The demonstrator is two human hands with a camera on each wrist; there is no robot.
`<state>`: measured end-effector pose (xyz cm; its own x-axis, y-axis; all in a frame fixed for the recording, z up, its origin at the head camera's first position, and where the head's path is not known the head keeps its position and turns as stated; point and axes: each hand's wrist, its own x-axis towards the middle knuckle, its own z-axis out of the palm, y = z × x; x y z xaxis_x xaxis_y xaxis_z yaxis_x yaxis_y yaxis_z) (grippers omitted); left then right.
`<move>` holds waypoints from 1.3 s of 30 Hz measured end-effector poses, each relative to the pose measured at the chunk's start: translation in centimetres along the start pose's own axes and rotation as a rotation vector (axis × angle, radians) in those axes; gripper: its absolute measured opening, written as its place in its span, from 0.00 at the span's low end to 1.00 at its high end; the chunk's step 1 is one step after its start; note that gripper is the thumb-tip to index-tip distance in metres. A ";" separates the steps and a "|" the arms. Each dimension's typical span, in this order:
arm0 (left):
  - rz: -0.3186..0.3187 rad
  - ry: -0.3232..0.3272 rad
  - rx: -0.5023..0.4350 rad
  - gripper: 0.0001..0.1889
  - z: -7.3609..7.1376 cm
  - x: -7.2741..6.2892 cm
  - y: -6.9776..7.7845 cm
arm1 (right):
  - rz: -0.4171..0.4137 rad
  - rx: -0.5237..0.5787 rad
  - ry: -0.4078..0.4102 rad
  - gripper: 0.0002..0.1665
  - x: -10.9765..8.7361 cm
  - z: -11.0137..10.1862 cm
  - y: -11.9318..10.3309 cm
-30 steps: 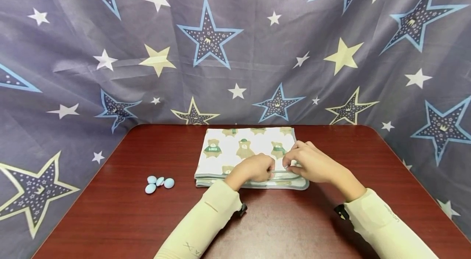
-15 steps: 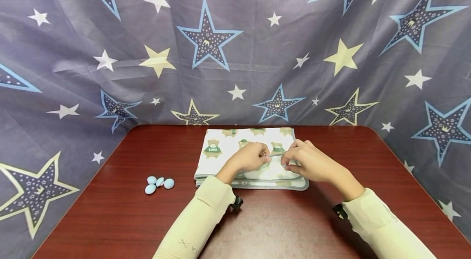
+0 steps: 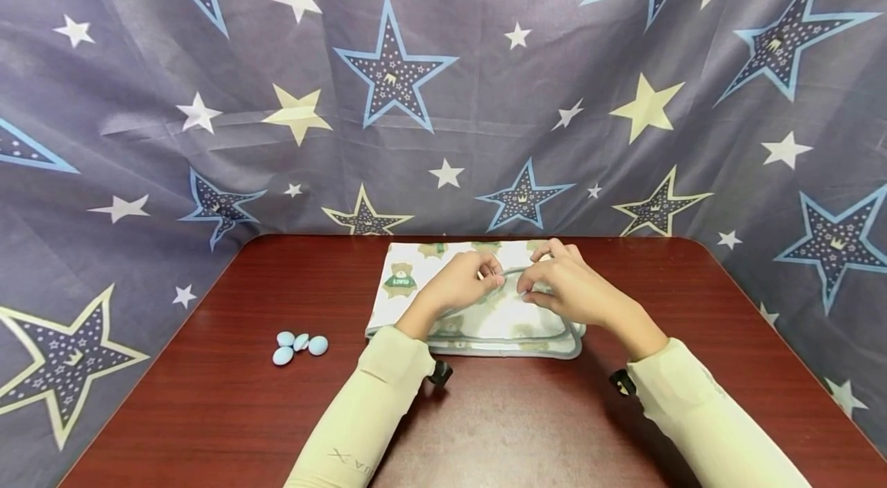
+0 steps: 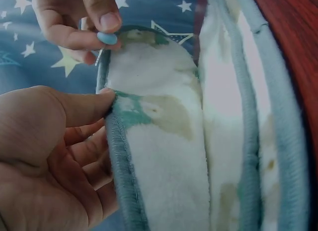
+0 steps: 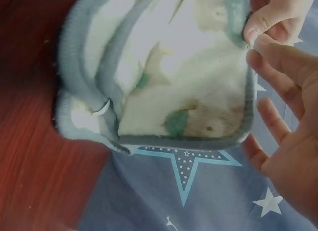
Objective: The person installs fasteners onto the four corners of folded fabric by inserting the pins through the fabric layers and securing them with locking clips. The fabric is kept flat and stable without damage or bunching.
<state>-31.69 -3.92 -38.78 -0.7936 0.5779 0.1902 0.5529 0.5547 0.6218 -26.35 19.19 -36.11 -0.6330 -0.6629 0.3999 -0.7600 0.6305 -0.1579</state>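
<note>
A folded white baby blanket [image 3: 398, 311] with brown bears and a grey-blue border lies on the table. My left hand [image 3: 453, 288] pinches the border of its top layer between thumb and fingers; the left wrist view shows this layer [image 4: 159, 156] raised. Close by, my right hand [image 3: 568, 288] holds a pin with a light blue oval head [image 4: 107, 38] between thumb and index finger. A thin pale shaft shows below the head, right at the border. In the right wrist view the fingertips [image 5: 254, 58] of my right hand meet the same edge beside the left thumb.
Several light blue oval pieces [image 3: 301, 342] lie in a small cluster on the left of the dark red wooden table [image 3: 208, 411]. A grey-blue curtain with stars [image 3: 478, 88] hangs behind the table's back edge.
My left hand has moved back and slightly left, lifting and drawing the blanket's top edge away from the front. My right hand has also shifted back and a little left, beside it.
</note>
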 end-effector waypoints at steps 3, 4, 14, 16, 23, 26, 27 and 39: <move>0.006 0.005 -0.024 0.04 -0.3 0.0 0.1 | 0.022 0.007 -0.005 0.08 0.3 0.1 0.3; 0.010 0.007 -0.031 0.04 -0.3 0.0 0.2 | 0.027 0.012 -0.009 0.08 0.3 0.1 0.3; 0.016 0.008 -0.044 0.04 -0.8 0.0 0.9 | 0.038 0.024 -0.008 0.08 0.9 0.4 0.7; 0.015 0.007 -0.042 0.04 -0.9 0.0 0.9 | 0.043 0.024 -0.003 0.08 0.9 0.4 0.6; 0.016 0.002 -0.047 0.04 -0.9 -0.1 1.2 | 0.055 -0.002 0.018 0.09 1.1 0.9 0.8; 0.015 -0.001 -0.049 0.03 -1.0 -0.2 1.3 | 0.054 -0.023 0.042 0.08 1.2 1.1 0.9; 0.013 -0.001 -0.047 0.03 -1.0 -0.3 1.4 | 0.052 -0.026 0.054 0.08 1.2 1.2 0.9; 0.020 0.006 -0.041 0.03 -1.1 -0.3 1.3 | 0.049 -0.004 0.178 0.12 2.1 2.1 0.7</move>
<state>-30.95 -4.02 -37.19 -0.7841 0.5851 0.2070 0.5577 0.5179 0.6486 -28.52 17.46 -37.26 -0.6328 -0.5498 0.5452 -0.7282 0.6620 -0.1776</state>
